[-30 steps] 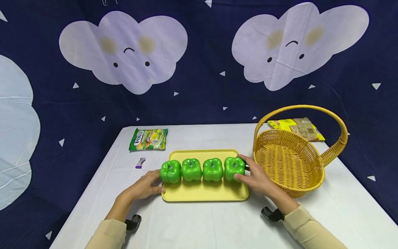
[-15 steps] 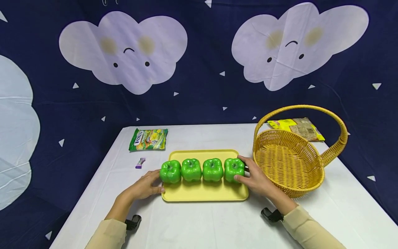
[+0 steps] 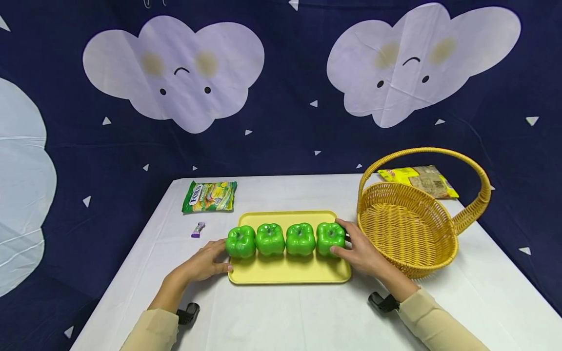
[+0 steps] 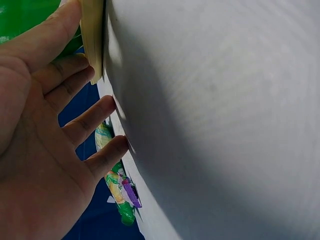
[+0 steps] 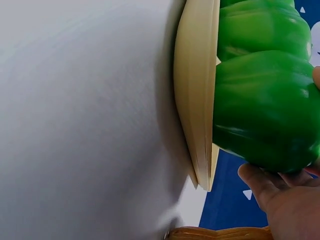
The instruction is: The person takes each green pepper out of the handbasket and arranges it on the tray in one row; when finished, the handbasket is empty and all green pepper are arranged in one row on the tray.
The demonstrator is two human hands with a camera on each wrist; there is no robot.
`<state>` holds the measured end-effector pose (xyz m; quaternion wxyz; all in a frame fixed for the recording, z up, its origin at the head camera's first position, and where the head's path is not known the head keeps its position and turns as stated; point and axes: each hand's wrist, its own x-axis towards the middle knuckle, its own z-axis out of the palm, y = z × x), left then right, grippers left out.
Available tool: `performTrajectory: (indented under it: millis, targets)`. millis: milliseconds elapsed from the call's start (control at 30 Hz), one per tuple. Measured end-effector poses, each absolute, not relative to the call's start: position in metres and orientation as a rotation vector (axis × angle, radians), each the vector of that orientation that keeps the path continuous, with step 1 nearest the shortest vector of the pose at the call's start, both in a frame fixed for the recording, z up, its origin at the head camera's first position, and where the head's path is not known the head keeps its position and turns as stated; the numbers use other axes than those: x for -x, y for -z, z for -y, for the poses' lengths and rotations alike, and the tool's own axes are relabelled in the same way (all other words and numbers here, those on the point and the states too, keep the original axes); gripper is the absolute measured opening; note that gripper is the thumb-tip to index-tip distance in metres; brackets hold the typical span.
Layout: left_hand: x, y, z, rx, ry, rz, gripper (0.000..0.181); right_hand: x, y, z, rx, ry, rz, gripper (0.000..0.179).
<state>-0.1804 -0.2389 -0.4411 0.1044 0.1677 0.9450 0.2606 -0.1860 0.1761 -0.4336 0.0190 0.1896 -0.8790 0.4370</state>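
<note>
Several glossy green bell peppers stand in a row on a yellow tray (image 3: 287, 274). My right hand (image 3: 362, 248) grips the rightmost bell pepper (image 3: 330, 238), thumb on its near side and fingers round the far side. In the right wrist view, fingers curl under the lower side of that pepper (image 5: 265, 115). At the row's other end, my left hand (image 3: 204, 262) lies against the leftmost bell pepper (image 3: 240, 241), its thumb by the tray's left rim. The left wrist view shows this hand's fingers (image 4: 90, 120) spread, with the lower fingertips right at the white tabletop.
A yellow wicker basket (image 3: 404, 229) with a tall handle stands right of the tray, close to my right forearm. Behind it lies a yellow-and-brown packet (image 3: 430, 179). A green Fox's candy bag (image 3: 210, 196) and a small purple-wrapped candy (image 3: 198, 229) lie at the left.
The rightmost bell pepper has shifted very slightly toward me, with my right hand on it. My left hand, the tray and the other peppers have stayed in place.
</note>
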Motion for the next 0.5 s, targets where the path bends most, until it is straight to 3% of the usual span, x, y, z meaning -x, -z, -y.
performTrajectory:
  millis: [500]
  targets:
    - [0.1806, 0.4416, 0.2390, -0.503, -0.773, -2.787, 0.073, 0.1866, 0.4328, -0.1756, -0.567, -1.347, 2.753, 0.075]
